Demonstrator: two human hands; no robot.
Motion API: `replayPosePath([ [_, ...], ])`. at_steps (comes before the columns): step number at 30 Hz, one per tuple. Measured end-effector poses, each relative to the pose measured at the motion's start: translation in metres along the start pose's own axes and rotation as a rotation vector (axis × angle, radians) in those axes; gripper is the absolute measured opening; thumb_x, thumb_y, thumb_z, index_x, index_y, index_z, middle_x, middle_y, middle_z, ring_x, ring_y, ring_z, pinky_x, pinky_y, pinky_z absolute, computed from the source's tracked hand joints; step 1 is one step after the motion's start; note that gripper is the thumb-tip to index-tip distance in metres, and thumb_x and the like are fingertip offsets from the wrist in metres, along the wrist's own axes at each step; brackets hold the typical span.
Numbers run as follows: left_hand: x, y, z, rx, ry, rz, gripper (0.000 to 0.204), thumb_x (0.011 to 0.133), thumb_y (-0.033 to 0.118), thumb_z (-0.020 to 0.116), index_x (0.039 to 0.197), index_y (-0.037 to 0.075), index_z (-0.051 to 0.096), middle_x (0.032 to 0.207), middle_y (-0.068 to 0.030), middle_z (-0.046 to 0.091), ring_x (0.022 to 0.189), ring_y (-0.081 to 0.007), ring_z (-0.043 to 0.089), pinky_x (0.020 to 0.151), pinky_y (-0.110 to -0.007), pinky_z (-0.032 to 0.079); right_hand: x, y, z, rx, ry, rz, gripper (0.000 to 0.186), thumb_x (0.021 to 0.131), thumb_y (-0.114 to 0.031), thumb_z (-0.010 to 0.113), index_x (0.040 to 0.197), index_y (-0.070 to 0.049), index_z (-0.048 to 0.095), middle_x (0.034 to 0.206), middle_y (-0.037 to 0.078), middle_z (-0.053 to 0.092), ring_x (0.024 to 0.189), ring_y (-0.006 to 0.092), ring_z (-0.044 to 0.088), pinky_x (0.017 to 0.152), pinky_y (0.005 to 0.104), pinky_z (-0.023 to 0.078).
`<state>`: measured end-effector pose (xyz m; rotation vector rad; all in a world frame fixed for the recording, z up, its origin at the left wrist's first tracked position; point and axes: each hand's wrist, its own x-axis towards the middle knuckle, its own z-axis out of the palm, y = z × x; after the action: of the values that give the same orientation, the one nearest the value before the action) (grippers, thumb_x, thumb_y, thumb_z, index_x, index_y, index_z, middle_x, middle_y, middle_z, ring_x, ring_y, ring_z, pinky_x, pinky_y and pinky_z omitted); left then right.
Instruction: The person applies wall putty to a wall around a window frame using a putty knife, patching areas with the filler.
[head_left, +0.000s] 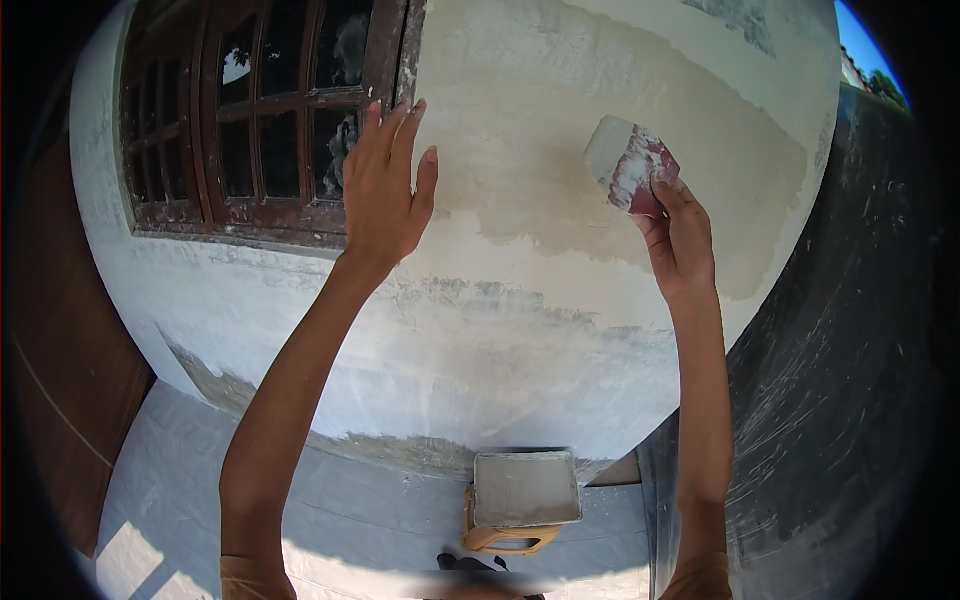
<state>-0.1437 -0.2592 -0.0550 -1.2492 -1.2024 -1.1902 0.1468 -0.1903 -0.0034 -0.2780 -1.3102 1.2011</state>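
Note:
My right hand [682, 235] grips a red putty scraper [632, 165] smeared with white filler, its pale blade pointing up and left near the wall. Fingers extended and apart, my left hand [385, 190] is raised by the right edge of the window frame and holds nothing. Whether its fingertips touch the frame or wall I cannot tell. Behind both hands, the wall [520, 180] carries a broad beige patch of plaster with uneven edges, damp-looking in places.
A brown wooden window [260, 110] with small panes is at upper left. Below, a rectangular tray [525, 490] of pale filler rests on a yellow stool [510, 541]. Grey sheeting [400, 495] covers the floor. A dark sheet [820, 380] stands at right, a brown panel [70, 350] at left.

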Motion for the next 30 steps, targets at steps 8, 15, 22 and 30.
replayPosePath([
  [8, 0.008, -0.050, 0.039, 0.023, -0.022, 0.017, 0.047, 0.099, 0.025, 0.048, 0.142, 0.007, 0.047, 0.143, -0.0149, 0.049, 0.141, -0.0379, 0.034, 0.108, -0.050, 0.030, 0.049, 0.045, 0.045, -0.069, 0.000, -0.128, 0.021, 0.098, -0.007, 0.053, 0.117, 0.001, 0.060, 0.103, 0.006, 0.067, 0.088, 0.0122, 0.066, 0.085, 0.0287, 0.057],
  [15, 0.020, -0.094, 0.088, 0.052, -0.025, 0.034, 0.045, 0.101, 0.024, 0.043, 0.142, 0.007, 0.046, 0.145, -0.0151, 0.046, 0.143, -0.0364, 0.031, 0.110, -0.050, 0.028, 0.094, 0.095, 0.089, -0.396, -0.028, -0.680, 0.026, 0.096, -0.002, 0.053, 0.120, 0.002, 0.061, 0.101, 0.007, 0.071, 0.087, 0.0105, 0.063, 0.080, 0.0254, 0.050],
  [22, 0.028, -0.107, 0.134, 0.026, 0.006, 0.021, 0.047, 0.102, 0.027, 0.039, 0.146, 0.009, 0.042, 0.149, -0.0128, 0.041, 0.145, -0.0344, 0.026, 0.113, -0.049, 0.023, 0.122, 0.151, 0.100, -0.920, -0.173, -1.270, 0.052, 0.084, 0.010, 0.058, 0.130, -0.014, 0.062, 0.130, 0.011, 0.061, 0.124, 0.0331, 0.055, 0.107, 0.0512, 0.042],
  [30, 0.039, -0.117, 0.159, -0.044, 0.081, 0.061, 0.048, 0.099, 0.023, 0.042, 0.145, 0.009, 0.043, 0.151, -0.0143, 0.039, 0.144, -0.0375, 0.025, 0.112, -0.053, 0.020, 0.147, 0.187, 0.105, -1.224, -0.222, -1.418, 0.049, 0.083, -0.004, 0.063, 0.130, -0.018, 0.062, 0.136, 0.005, 0.058, 0.134, 0.0275, 0.047, 0.111, 0.0545, 0.034],
])
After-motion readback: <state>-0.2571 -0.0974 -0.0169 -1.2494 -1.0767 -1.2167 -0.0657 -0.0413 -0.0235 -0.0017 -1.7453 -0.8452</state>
